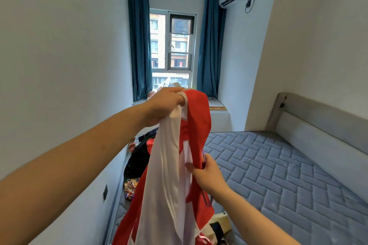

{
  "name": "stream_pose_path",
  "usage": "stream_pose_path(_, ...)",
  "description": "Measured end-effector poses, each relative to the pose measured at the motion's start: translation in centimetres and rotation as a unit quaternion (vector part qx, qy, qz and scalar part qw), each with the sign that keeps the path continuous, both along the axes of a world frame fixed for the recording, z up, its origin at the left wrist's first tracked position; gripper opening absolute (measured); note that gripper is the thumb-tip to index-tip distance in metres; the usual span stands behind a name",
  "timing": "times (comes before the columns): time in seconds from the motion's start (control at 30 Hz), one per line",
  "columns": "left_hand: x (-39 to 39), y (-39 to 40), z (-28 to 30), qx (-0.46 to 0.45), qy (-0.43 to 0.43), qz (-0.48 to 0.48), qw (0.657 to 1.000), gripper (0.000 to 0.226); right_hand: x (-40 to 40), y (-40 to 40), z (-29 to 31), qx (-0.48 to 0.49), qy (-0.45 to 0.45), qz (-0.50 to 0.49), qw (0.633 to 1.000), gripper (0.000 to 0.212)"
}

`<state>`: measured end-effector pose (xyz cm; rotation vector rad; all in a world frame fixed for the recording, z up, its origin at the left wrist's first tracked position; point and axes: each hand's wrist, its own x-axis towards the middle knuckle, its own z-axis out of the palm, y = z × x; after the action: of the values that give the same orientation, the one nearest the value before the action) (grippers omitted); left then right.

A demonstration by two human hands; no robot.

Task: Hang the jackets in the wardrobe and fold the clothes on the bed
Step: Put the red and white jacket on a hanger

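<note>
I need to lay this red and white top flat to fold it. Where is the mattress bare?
Bare: the quilted mattress from the right hand across to the grey headboard. Crowded: the strip along the left wall, where a dark clothes pile lies behind the held garment.

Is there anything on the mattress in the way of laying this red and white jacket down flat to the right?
Nothing visible does. The red and white jacket hangs from the left hand and right hand; the mattress to its right looks bare. The pile of clothes lies left of it.
</note>
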<state>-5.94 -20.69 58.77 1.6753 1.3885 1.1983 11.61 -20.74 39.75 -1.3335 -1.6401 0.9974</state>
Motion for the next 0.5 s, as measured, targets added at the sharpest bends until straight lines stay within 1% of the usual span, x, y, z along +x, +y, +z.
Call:
stream_pose_path(0.03, -0.5, -0.1, 0.1, 0.001, 0.003, 0.005, 1.000, 0.026, 0.1, 0.5, 0.0, 0.008, 0.011, -0.017, 1.000, 0.023)
stream_pose_path(0.07, -1.3, -0.1, 0.0, 0.000, 0.006, 0.017, 1.000, 0.024, 0.5, 1.0, 0.3, 0.018, 0.021, -0.030, 0.999, 0.021)
stream_pose_path(0.1, -2.4, -0.1, -0.2, -0.001, 0.018, 0.038, 0.999, 0.021, 1.1, 1.5, 0.8, 0.028, 0.030, -0.042, 0.998, 0.023)
stream_pose_path(0.2, -7.0, 0.0, -1.8, -0.025, 0.091, 0.106, 0.990, 0.015, 3.4, 3.2, 3.2, 0.066, 0.043, -0.084, 0.993, 0.040)
stream_pose_path(0.27, -9.0, -0.4, -3.9, -0.082, 0.126, 0.108, 0.983, 0.018, 4.2, 4.3, 5.6, 0.084, 0.039, -0.084, 0.992, 0.042)
stream_pose_path(0.33, -9.1, -1.0, -6.5, -0.152, 0.134, 0.075, 0.976, 0.015, 3.9, 5.1, 8.0, 0.099, 0.021, -0.062, 0.993, 0.041)
stream_pose_path(0.4, -8.0, -1.3, -8.7, -0.188, 0.124, 0.011, 0.974, 0.030, 2.9, 5.5, 10.4, 0.129, -0.009, -0.033, 0.991, 0.041)
stream_pose_path(0.5, -5.9, -1.6, -10.1, -0.232, 0.120, -0.092, 0.961, 0.042, 1.7, 5.7, 13.1, 0.157, -0.045, -0.002, 0.987, 0.036)
